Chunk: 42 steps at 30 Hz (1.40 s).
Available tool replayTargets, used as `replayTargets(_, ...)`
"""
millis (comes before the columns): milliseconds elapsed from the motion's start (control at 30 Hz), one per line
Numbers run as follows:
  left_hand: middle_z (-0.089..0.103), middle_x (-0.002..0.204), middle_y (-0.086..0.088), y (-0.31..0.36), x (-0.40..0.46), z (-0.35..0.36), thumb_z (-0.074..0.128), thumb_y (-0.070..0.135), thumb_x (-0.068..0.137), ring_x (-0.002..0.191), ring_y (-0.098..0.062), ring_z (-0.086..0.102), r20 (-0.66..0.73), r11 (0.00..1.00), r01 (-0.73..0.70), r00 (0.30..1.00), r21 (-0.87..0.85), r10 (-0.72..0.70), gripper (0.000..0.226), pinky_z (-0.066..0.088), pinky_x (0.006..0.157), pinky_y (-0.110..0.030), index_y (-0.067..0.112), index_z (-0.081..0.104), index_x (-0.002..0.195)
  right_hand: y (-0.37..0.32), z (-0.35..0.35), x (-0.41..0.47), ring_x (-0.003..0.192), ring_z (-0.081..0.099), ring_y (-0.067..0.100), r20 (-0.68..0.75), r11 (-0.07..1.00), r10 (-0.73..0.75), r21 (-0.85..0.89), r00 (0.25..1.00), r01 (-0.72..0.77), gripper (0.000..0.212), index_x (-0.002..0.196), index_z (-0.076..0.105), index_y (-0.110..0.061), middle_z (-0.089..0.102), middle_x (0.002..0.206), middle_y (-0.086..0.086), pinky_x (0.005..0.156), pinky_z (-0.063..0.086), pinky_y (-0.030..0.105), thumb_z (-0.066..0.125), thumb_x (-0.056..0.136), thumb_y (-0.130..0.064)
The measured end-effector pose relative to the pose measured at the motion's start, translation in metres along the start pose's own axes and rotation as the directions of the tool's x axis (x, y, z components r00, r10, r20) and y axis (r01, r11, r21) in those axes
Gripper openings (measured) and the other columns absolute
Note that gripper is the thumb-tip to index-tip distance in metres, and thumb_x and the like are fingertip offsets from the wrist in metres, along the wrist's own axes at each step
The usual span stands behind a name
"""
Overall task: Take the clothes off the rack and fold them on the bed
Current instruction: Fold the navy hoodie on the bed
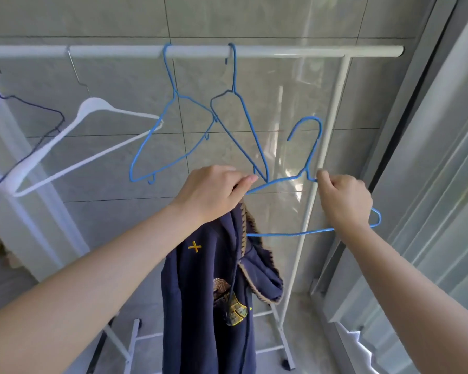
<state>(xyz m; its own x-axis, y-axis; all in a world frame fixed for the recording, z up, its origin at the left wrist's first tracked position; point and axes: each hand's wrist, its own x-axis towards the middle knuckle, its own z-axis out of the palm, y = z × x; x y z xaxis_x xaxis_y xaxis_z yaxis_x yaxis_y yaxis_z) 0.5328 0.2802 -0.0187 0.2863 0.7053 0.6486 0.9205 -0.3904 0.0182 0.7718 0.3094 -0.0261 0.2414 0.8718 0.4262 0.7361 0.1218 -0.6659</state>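
Below the white metal rack rail (254, 51), the left hand (214, 193) grips a navy embroidered garment (206, 292) while the right hand (343, 201) clasps a blue wire hanger (308, 155).

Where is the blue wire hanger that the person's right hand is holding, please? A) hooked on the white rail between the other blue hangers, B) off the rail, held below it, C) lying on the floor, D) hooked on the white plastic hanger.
B: the right hand grips the blue hanger with its hook free in the air below the rail, while the left hand holds the navy garment.
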Motion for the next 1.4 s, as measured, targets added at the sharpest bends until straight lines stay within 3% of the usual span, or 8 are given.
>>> replayTargets(167,0.038,0.056,0.002,-0.017,-0.018,0.006,0.027,0.057,0.098,0.058,-0.023,0.041,0.052,0.997,0.079,0.995,0.022,-0.081,0.058,0.023,0.053,-0.028,0.015,0.045,0.062,0.025,-0.015,0.017,0.056,0.033,0.032,-0.072,0.992,0.053,-0.113,0.996,-0.061,0.049,0.053,0.032,-0.011,0.035,0.054,0.012,0.058,0.036,0.038,0.04,0.093,-0.037)
replayTargets(500,0.042,0.053,-0.001,-0.009,-0.015,0.006,0.036,0.05,0.103,0.06,-0.03,0.045,0.145,0.985,0.171,0.976,-0.033,-0.165,0.058,0.03,0.055,-0.032,0.015,0.034,0.056,0.049,-0.036,0.016,0.062,0.05,0.034,-0.168,0.909,0.079,-0.394,0.983,-0.14,0.055,0.055,0.053,-0.006,0.053,0.061,0.016,0.059,0.031,0.032,0.034,0.096,-0.037)
replayTargets(733,0.041,0.052,0.0,-0.001,-0.013,-0.005,0.037,0.05,0.103,0.053,-0.025,0.041,0.156,0.989,0.145,0.978,-0.03,-0.139,0.059,0.028,0.052,-0.03,0.017,0.032,0.054,0.037,-0.063,0.017,0.076,0.048,0.034,-0.143,0.827,0.154,-0.524,0.978,-0.206,0.067,0.085,0.069,-0.008,0.043,0.066,0.011,0.071,0.033,0.035,0.02,0.103,-0.05)
replayTargets(833,0.041,0.051,0.001,-0.002,-0.013,-0.009,0.036,0.049,0.103,0.052,-0.024,0.042,0.168,0.994,0.113,0.98,-0.008,-0.11,0.057,0.024,0.048,-0.029,0.017,0.034,0.055,0.02,-0.067,0.01,0.089,0.053,0.036,-0.043,0.819,0.169,-0.549,0.985,-0.164,0.061,0.095,0.065,-0.016,0.057,0.085,0.015,0.076,0.034,0.037,0.017,0.102,-0.052)
replayTargets(1000,0.04,0.051,0.002,0.003,-0.016,-0.016,0.035,0.049,0.103,0.048,-0.017,0.038,0.191,0.995,0.095,0.977,0.01,-0.096,0.057,0.023,0.046,-0.027,0.017,0.034,0.056,-0.004,-0.055,0.004,0.1,0.051,0.038,0.161,0.925,0.156,-0.369,0.975,-0.087,0.024,0.111,0.051,-0.011,0.057,0.123,0.021,0.08,0.038,0.038,0.032,0.1,-0.019)
replayTargets(1167,0.04,0.052,0.002,0.006,-0.016,-0.026,0.035,0.049,0.103,0.048,-0.015,0.037,0.212,0.988,0.146,0.965,0.048,-0.153,0.057,0.026,0.048,-0.029,0.017,0.035,0.057,-0.042,-0.051,0.024,0.123,0.048,0.037,0.241,0.988,0.034,-0.152,0.97,0.003,0.06,0.153,0.033,-0.012,0.048,0.142,0.022,0.087,0.04,0.033,0.032,0.095,0.0)
replayTargets(1267,0.042,0.054,0.003,0.006,-0.012,-0.028,0.035,0.051,0.103,0.055,-0.021,0.041,0.222,0.978,0.193,0.953,0.075,-0.205,0.057,0.029,0.055,-0.031,0.017,0.037,0.057,-0.068,-0.045,0.046,0.106,0.053,0.034,0.291,0.997,-0.019,-0.06,0.956,0.039,0.072,0.159,0.017,-0.024,0.043,0.144,0.022,0.076,0.041,0.035,0.032,0.094,0.002)
replayTargets(1400,0.041,0.056,0.003,0.011,-0.004,-0.026,0.037,0.052,0.102,0.062,-0.027,0.043,0.221,0.97,0.222,0.945,0.101,-0.24,0.056,0.032,0.059,-0.031,0.016,0.042,0.06,-0.089,-0.035,0.079,0.087,0.052,0.028,0.301,0.997,-0.068,-0.014,0.951,0.076,0.071,0.157,0.019,-0.027,0.045,0.14,0.021,0.062,0.042,0.032,0.035,0.095,0.004)
